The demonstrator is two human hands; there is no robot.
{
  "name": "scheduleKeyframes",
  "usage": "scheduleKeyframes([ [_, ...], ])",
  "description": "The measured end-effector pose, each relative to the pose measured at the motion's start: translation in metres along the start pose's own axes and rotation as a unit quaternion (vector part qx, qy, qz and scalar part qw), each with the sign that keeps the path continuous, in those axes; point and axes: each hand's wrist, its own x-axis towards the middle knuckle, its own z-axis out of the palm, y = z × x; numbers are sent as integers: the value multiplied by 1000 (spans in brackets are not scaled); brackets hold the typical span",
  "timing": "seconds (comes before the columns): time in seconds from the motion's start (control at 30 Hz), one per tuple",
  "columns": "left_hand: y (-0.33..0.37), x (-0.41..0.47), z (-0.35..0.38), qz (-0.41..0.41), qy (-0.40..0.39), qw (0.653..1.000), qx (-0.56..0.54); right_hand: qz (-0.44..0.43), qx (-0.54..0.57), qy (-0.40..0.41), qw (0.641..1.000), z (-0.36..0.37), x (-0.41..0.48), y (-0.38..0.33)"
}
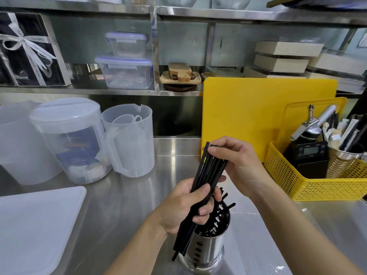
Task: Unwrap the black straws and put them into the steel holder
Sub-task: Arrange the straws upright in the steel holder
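Observation:
A bundle of black straws (208,171) is held slanted above the perforated steel holder (206,249), which stands on the steel counter near the front edge. My left hand (184,205) is wrapped around the middle of the bundle. At the bundle's upper ends, my right hand (236,161) pinches the tips between thumb and fingers. The lower ends of the bundle hang in front of the holder's left side. Several more black straws (226,201) stick out of the holder behind my left hand. No wrapper shows on the straws.
A yellow basket (309,183) with wrapped straws, a scale and tools stands at the right. Behind it leans a yellow cutting board (248,112). Clear plastic jugs (127,141) stand at the left, and a white board (35,227) lies at the front left.

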Motion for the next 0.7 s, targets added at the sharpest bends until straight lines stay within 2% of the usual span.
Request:
scheduleKeyframes([
  [0.13, 2, -1, -2, -7, 7, 999, 33, -38, -52, 15, 998, -3, 8, -14],
  [0.2, 3, -3, -4, -20, 15, 998, 57, -64, -58, 98, 991, -11, 18, -25],
  [0.27, 4, -4, -5, -31, 50, 995, 76, -113, 33, 208, 971, -21, 26, -39],
  [0.3, 5, -3, -4, -34, 83, 993, 79, -155, 70, 251, 953, -26, 26, -45],
  [0.37, 10, -1, -6, -31, 176, 983, 46, -249, 36, 289, 924, -30, 21, -46],
  [0.43, 17, 6, -10, -18, 253, 967, -17, -327, -66, 255, 908, -23, 12, -33],
  [0.53, 29, 16, -10, -6, 309, 947, -83, -377, -243, 191, 873, -6, -1, 2],
  [0.6, 36, 22, -7, 6, 314, 943, -114, -395, -344, 134, 841, 3, -8, 25],
  [0.7, 42, 28, -8, 20, 284, 943, -174, -438, -404, 9, 803, 8, -15, 50],
])
